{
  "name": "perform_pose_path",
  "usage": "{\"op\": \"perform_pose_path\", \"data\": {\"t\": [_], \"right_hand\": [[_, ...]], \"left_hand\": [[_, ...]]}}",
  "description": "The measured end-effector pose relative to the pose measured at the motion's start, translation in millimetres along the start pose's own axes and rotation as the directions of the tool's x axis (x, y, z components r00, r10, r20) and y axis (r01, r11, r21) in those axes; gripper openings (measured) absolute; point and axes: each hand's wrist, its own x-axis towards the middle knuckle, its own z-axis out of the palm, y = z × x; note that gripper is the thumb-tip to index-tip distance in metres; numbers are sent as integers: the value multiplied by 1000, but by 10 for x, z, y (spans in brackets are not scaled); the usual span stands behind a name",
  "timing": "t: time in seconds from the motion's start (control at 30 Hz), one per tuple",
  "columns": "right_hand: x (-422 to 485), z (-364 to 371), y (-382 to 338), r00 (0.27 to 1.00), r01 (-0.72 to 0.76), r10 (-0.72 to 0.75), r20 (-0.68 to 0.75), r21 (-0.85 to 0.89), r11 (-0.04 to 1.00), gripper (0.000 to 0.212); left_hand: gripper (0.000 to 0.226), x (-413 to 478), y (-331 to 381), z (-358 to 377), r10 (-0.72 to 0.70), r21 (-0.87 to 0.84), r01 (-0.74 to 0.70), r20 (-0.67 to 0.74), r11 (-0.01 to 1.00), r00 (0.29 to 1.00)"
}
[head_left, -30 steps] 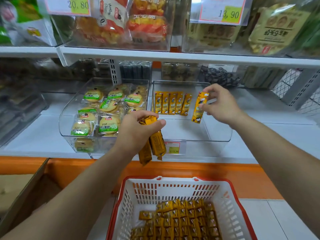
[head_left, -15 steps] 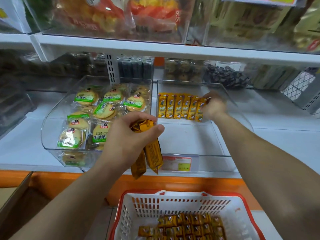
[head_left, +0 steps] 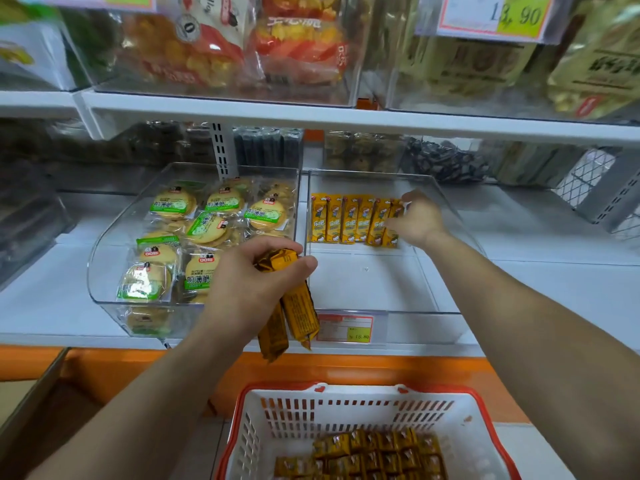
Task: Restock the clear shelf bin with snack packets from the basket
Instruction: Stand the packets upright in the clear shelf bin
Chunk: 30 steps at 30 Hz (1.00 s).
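Observation:
The clear shelf bin stands on the white shelf, right of centre. Along its back lies a row of several yellow snack packets. My right hand reaches into the bin and pinches the rightmost packet of that row, which rests against the others. My left hand hovers in front of the bin's left front corner, clutching a small bunch of orange-yellow packets that hang down. Below, the white basket with a red rim holds several more packets.
A second clear bin of round green-labelled biscuits sits to the left. A price tag is on the bin's front. The upper shelf overhangs with bagged snacks. A cardboard box stands at lower left.
My right hand has carried its packet from above the bin down to the right end of the back row. The left hand has kept its bunch in place.

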Motion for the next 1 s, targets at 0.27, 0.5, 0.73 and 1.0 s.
{"op": "perform_pose_path", "data": {"t": [0.27, 0.5, 0.73, 1.0], "right_hand": [[-1655, -644, -373, 900, 70, -279, 335, 521, 851, 21], [-2364, -626, -471, 830, -159, -226, 509, 606, 780, 41], [-2299, -798, -475, 809, -448, -192, 556, 794, 412, 21], [-2260, -839, -377, 792, -408, -190, 580, 734, 543, 30]], "left_hand": [[16, -170, 143, 179, 5, -12, -5, 48, 1000, 999], [15, -357, 193, 463, -12, -37, 14, 33, 999, 999], [21, -433, 287, 384, -90, -291, 142, 184, 946, 979], [14, -456, 257, 310, -113, -279, 159, 171, 947, 979]]}}
